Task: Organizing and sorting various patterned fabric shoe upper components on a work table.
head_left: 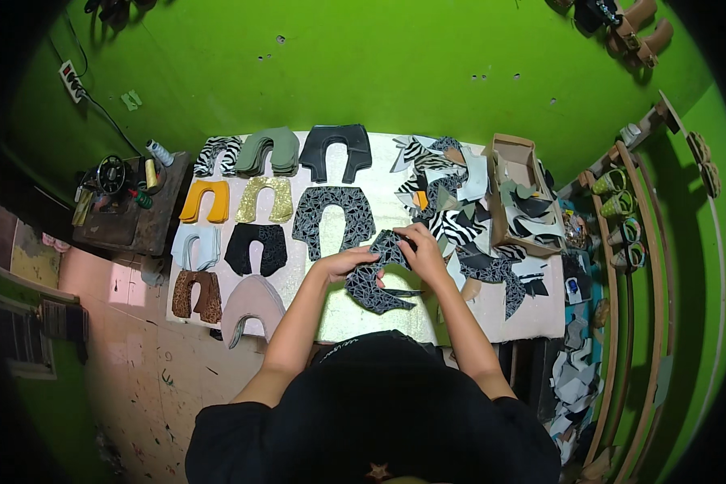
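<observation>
Both hands are closed on one black-and-grey crackle-patterned shoe upper piece [375,278], held just above the near edge of the white worktable [532,319], at about its middle. The left hand [348,261] pinches the piece's left side; the right hand [422,250] grips its top right, fingers curled over the edge.

Step in hand, as judged: sorting cut pieces by pattern. Matching stacks lie across the table's left half, among them a like-patterned stack [333,216] just beyond the left hand, a black stack [336,149] at the far edge and a gold glitter stack [266,199] beside it. An unsorted heap of zebra-print and dark pieces [448,202] fills the right half, against a cardboard box [515,173].

The next move likely calls for squaring the piece and laying it aligned on the like-patterned stack.
</observation>
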The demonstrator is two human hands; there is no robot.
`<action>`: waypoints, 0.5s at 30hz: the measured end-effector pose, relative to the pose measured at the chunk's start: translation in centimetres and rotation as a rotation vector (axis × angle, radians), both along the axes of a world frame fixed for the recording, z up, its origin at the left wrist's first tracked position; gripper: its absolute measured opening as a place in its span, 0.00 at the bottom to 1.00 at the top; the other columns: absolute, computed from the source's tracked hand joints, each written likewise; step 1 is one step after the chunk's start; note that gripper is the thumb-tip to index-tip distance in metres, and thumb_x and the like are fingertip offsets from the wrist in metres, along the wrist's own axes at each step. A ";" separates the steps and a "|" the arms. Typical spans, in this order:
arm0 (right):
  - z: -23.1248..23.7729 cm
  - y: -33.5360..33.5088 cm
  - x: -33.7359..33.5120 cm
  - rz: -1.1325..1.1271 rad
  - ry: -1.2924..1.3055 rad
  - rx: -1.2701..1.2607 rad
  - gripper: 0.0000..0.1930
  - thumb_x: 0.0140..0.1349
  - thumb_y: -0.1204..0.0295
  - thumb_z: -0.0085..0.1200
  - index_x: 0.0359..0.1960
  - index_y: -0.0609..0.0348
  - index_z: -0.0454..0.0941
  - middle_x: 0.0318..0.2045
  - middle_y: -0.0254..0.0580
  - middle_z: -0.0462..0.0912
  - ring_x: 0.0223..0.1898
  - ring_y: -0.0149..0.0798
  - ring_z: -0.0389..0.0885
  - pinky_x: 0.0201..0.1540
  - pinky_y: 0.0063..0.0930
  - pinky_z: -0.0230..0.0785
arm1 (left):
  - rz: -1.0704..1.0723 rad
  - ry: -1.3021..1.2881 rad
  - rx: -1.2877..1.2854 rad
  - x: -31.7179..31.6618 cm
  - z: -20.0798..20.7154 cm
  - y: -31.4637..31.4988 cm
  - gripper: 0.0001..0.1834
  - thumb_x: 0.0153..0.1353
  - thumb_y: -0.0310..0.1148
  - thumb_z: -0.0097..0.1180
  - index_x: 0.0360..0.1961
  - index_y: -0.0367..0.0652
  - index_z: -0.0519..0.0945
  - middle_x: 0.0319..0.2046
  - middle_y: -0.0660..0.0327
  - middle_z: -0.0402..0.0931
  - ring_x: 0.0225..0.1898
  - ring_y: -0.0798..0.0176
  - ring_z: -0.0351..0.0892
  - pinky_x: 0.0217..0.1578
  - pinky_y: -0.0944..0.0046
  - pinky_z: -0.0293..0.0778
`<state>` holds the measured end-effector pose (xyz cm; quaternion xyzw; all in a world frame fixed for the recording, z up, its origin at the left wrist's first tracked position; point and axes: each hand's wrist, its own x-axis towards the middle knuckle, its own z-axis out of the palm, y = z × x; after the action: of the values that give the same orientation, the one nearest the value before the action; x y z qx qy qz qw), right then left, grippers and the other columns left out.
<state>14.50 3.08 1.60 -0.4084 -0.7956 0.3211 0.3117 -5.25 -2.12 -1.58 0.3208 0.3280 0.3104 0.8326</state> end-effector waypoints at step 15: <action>-1.6 2.4 -4.3 0.149 -0.014 -0.507 0.09 0.55 0.73 0.51 0.35 0.64 0.76 0.28 0.41 0.76 0.31 0.34 0.74 0.37 0.25 0.66 | -0.124 0.179 0.105 -3.2 0.6 0.6 0.13 0.62 0.40 0.42 0.33 0.39 0.69 0.20 0.61 0.72 0.26 0.59 0.78 0.33 0.62 0.74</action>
<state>10.24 5.48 0.02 -0.4160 -0.7197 0.5294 0.1693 -8.46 -1.53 -0.96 0.4099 0.3638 0.2453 0.7996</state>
